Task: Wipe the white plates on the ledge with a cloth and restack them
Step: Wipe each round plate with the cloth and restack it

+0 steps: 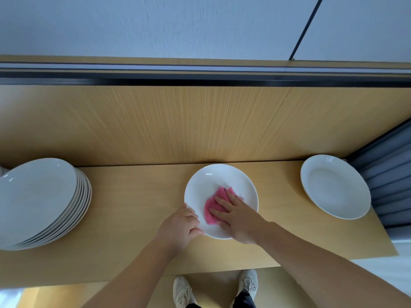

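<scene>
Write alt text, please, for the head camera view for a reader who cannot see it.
A person's right hand presses a pink cloth flat onto a white plate on a wooden ledge, while the left hand grips the plate's near rim. A stack of white plates stands at the left and a single plate lies at the right.

A room indoors, maybe a dining spot in a home or a place to eat.
A long wooden surface (138, 218) runs along a wood wall (178, 125). A tall stack of white plates (37, 201) sits on it. A grey curtain (389, 174) hangs at the right. A dark rail (200, 75) runs above the wood.
</scene>
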The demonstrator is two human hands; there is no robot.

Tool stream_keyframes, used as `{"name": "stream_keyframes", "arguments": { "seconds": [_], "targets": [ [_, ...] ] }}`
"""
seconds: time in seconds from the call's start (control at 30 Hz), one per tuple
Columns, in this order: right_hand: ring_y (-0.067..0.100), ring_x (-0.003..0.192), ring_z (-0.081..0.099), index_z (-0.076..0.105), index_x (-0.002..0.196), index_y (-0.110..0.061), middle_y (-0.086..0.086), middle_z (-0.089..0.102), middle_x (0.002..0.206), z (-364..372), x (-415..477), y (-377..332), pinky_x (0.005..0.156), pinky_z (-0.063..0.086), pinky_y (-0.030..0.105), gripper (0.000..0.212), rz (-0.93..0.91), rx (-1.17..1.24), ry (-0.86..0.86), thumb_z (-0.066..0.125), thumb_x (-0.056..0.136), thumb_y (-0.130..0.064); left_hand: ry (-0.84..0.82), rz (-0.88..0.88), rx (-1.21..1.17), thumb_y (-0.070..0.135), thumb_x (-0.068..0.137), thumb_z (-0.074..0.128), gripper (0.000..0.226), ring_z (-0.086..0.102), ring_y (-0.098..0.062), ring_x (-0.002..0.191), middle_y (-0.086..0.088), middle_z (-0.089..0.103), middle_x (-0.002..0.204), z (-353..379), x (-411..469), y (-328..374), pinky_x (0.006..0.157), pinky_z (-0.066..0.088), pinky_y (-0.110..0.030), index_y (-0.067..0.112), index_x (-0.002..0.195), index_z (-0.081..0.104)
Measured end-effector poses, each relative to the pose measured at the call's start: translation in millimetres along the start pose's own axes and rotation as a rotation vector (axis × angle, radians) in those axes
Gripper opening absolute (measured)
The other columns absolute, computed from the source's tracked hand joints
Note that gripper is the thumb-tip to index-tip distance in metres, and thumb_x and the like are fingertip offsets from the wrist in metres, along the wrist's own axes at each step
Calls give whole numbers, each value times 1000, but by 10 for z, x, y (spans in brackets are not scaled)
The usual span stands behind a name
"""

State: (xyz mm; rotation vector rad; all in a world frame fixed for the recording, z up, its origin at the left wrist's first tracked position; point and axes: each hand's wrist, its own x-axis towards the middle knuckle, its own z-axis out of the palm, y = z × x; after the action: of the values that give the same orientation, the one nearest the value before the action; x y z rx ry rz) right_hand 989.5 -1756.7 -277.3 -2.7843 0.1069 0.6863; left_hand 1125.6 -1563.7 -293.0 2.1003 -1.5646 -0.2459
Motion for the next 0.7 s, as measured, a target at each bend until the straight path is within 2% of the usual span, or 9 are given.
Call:
{"name": "stream_keyframes", "arguments": {
  "seconds": [0.07,0.13,0.2,0.27,0.37,0.47,0.6,0.67,0.7],
  "targets": [
    [35,149,-11,32,150,-33,4,15,162,25,-195,-25,118,-8,50,98,-17,12,7,-24,79,-71,-24,-17,8,54,77,49,45,60,-6,88,8,70,80,-33,18,21,101,33,-20,18,73,76],
    [34,149,9,46,143,-31,3,35,155,14,-361,-34,121,-6,44,74,-43,-26,30,-1,96,-63,-49,-33,0,55,75,48,45,61,-5,85,10,70,78,-60,27,39,101,33,-19,20,70,76],
    [31,140,37,59,130,-31,-3,55,140,-29,-452,-40,119,10,41,52,-66,-93,74,24,98,-53,-93,-42,-16,56,75,46,45,58,-2,85,12,69,77,-91,37,66,97,35,-18,23,68,75],
    [28,126,52,62,122,-31,-6,62,127,-59,-470,-38,113,30,41,51,-69,-121,60,27,92,-52,-146,-42,6,60,74,45,44,57,3,83,18,67,75,-116,48,88,90,39,-13,28,66,74],
    [29,116,55,59,120,-26,0,60,119,-124,-494,-43,100,42,42,47,-86,-140,13,28,93,-48,-191,-44,47,61,69,52,38,60,5,80,21,67,74,-165,77,108,93,38,-12,30,65,75],
    [31,115,56,59,118,-25,7,61,123,-147,-492,-25,94,46,43,24,-106,-160,27,51,96,-29,-184,-33,99,62,71,42,45,62,7,77,22,66,72,-166,102,117,99,32,-15,31,63,74],
    [30,106,58,57,114,-29,2,60,117,-180,-542,70,88,49,44,29,-159,-104,47,52,92,-10,-179,-34,155,63,72,38,49,57,8,80,22,66,71,-192,136,167,95,40,-15,32,61,73],
    [27,105,58,61,118,-29,1,61,113,-233,-641,140,88,49,42,29,-144,24,124,49,96,-14,-216,-54,174,58,82,46,45,56,3,95,16,69,89,-251,170,219,101,41,-22,26,78,76],
    [25,106,58,62,120,-28,1,61,114,-267,-701,181,89,48,40,29,-112,118,173,47,97,-17,-276,-51,191,54,87,51,41,53,-2,108,12,67,106,-275,180,246,108,34,-24,22,95,75]
  ]
}}
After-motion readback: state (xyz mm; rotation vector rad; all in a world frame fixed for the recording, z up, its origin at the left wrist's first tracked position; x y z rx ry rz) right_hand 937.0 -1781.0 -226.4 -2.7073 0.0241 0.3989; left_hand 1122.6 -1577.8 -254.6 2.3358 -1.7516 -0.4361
